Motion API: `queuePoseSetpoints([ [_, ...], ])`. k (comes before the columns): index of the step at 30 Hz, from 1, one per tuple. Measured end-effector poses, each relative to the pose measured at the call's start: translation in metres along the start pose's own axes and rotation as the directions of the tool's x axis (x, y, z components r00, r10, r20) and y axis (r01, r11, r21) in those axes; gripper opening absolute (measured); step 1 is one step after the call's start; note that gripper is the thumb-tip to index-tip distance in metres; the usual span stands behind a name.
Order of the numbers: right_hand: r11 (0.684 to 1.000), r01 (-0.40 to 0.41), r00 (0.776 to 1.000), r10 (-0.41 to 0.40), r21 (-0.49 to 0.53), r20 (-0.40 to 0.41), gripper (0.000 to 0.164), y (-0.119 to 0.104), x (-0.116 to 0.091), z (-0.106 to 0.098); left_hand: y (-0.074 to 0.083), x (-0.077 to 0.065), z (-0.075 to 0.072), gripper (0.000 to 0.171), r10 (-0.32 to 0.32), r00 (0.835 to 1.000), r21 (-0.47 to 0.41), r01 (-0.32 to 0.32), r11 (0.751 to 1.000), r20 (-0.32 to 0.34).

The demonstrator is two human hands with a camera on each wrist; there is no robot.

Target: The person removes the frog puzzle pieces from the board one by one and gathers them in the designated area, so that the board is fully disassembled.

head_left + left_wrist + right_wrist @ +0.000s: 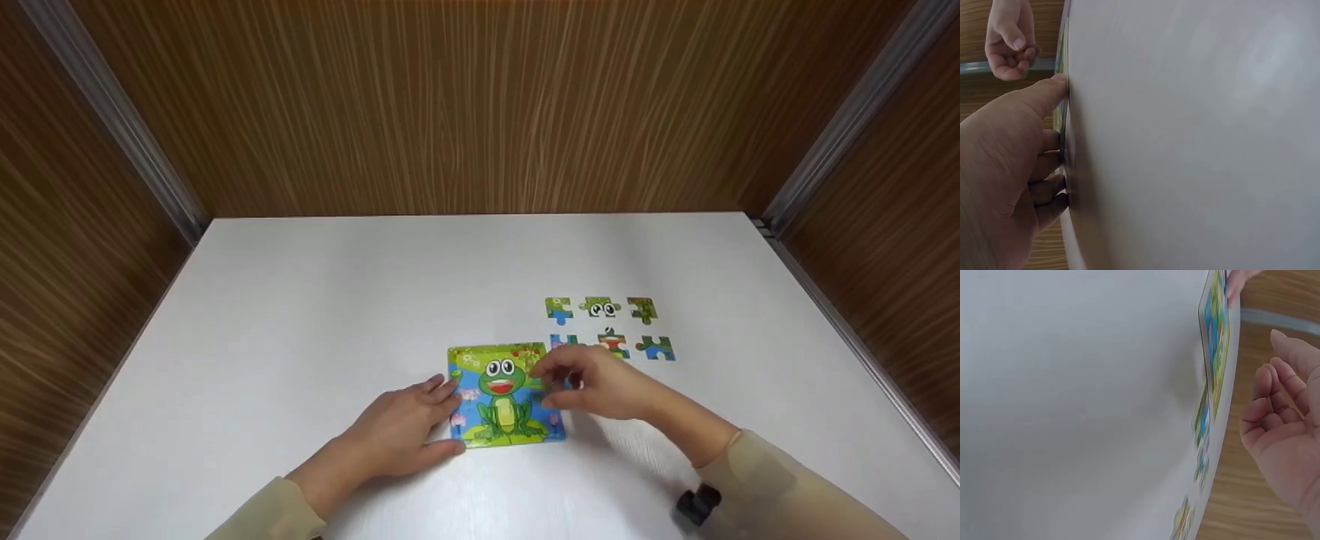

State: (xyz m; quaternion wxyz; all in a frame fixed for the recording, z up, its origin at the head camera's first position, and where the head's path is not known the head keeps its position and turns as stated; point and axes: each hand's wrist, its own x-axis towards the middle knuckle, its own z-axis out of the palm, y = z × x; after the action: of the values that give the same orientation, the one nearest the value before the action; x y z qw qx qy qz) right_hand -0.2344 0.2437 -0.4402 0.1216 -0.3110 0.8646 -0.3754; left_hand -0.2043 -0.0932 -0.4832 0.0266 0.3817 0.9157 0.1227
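Note:
A square frog puzzle board (504, 412) lies flat on the white table, its picture a green frog on a blue and green ground. My left hand (401, 427) rests against the board's left side, thumb at the near corner and fingertips along the edge; the left wrist view shows these fingertips (1058, 183) touching the thin edge. Above the board's right side hovers my right hand (600, 382), fingers loosely bent. Seen from the right wrist, that hand (1283, 416) is apart from the board and has nothing in it.
Several loose puzzle pieces lie in two rows beyond the board to the right, among them an eyes piece (601, 308) and a blue-green piece (657, 347). My right hand partly covers the near row. Wood-grain panels (450, 105) wall the table's back and sides.

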Motion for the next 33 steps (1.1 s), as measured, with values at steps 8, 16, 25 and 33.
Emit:
queuePoseSetpoints([
  [8,0.996,0.022,0.995,-0.030,0.084,0.098,0.037,-0.002,0.016,0.025,0.000,0.000,0.001,0.070,0.003,1.000,-0.011,-0.003,1.000,0.001],
  [16,0.993,-0.053,0.987,0.036,0.106,0.159,0.036,0.007,0.018,0.034,0.001,0.000,-0.001,0.070,-0.027,0.999,-0.028,0.028,0.999,0.025],
  [25,0.994,-0.071,0.984,0.056,0.087,0.169,0.037,0.003,0.018,0.035,0.001,-0.002,-0.002,0.070,-0.017,1.000,-0.021,0.017,1.000,0.004],
  [33,0.998,-0.046,0.983,0.036,0.050,0.179,0.037,0.005,0.017,0.037,0.002,-0.001,-0.001,0.070,-0.018,1.000,-0.011,0.018,1.000,0.010],
])
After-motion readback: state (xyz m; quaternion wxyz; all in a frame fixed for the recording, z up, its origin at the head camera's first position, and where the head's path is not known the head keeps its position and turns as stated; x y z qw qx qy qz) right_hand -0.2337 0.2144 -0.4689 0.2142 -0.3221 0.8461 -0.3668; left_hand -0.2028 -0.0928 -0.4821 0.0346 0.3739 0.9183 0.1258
